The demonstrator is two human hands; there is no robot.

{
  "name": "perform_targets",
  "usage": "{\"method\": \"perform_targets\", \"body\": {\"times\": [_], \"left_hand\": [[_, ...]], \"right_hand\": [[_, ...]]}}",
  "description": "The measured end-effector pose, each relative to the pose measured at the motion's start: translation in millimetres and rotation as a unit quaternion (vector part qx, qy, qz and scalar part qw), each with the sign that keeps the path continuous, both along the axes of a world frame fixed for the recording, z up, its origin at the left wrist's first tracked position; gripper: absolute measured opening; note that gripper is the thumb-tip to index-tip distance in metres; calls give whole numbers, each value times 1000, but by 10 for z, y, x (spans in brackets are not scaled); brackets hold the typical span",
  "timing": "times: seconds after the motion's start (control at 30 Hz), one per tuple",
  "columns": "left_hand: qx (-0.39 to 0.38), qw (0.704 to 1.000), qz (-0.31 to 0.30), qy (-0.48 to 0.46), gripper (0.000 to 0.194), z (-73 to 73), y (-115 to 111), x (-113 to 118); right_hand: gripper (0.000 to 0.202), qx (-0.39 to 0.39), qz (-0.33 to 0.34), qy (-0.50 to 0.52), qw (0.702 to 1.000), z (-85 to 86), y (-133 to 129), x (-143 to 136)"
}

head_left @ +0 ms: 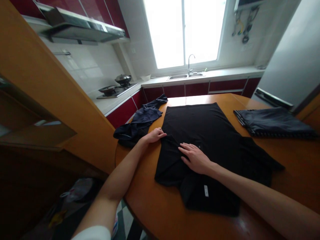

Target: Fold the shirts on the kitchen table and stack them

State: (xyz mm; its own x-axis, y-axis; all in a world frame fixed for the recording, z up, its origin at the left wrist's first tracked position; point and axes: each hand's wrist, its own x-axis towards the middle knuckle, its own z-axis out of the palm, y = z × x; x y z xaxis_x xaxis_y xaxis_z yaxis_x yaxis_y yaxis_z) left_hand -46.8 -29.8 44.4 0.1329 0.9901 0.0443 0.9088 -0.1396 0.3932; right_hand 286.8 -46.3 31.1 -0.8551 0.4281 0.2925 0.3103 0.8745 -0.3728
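A black shirt (pixel 200 123) lies spread on the wooden table (pixel 147 203), its collar with a small white label towards me and its hem at the far side. At the shirt's left edge, my left hand (pixel 155 135) is closed with its fingers pinched on the fabric. My right hand (pixel 195 156) rests flat on the middle of the shirt, fingers stretched out and slightly apart, holding nothing. One sleeve points out to the right.
Dark blue clothes (pixel 145 116) lie crumpled at the table's left edge. Folded dark clothes (pixel 275 121) are stacked at the right. Beyond the table are a counter with a sink (pixel 186 76) and a stove with pans (pixel 123 79).
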Motion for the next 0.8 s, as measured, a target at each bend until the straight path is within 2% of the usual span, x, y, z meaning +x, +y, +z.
{"method": "perform_targets", "body": {"times": [0.1, 0.27, 0.4, 0.43, 0.57, 0.67, 0.8], "left_hand": [[22, 999, 31, 30, 50, -53, 18, 18], [80, 985, 67, 135, 37, -89, -27, 90], [166, 977, 120, 64, 13, -19, -43, 67], [189, 971, 137, 43, 13, 14, -41, 46], [247, 953, 178, -8, 33, 128, -37, 50], [252, 958, 128, -47, 36, 89, -44, 274], [111, 992, 49, 40, 48, -113, -49, 685]], "right_hand": [[49, 5, -1, -3, 1000, 6, -4, 1], [49, 2, -2, -3, 1000, -1, 0, -8], [49, -1, -4, -7, 1000, 7, 1, -6], [49, -4, -5, -6, 1000, 10, 0, -5], [49, -9, -4, -5, 1000, 15, 0, 1], [49, -6, -2, -4, 1000, 13, 0, 0], [48, 1, -4, 0, 1000, 1, -2, -6]]}}
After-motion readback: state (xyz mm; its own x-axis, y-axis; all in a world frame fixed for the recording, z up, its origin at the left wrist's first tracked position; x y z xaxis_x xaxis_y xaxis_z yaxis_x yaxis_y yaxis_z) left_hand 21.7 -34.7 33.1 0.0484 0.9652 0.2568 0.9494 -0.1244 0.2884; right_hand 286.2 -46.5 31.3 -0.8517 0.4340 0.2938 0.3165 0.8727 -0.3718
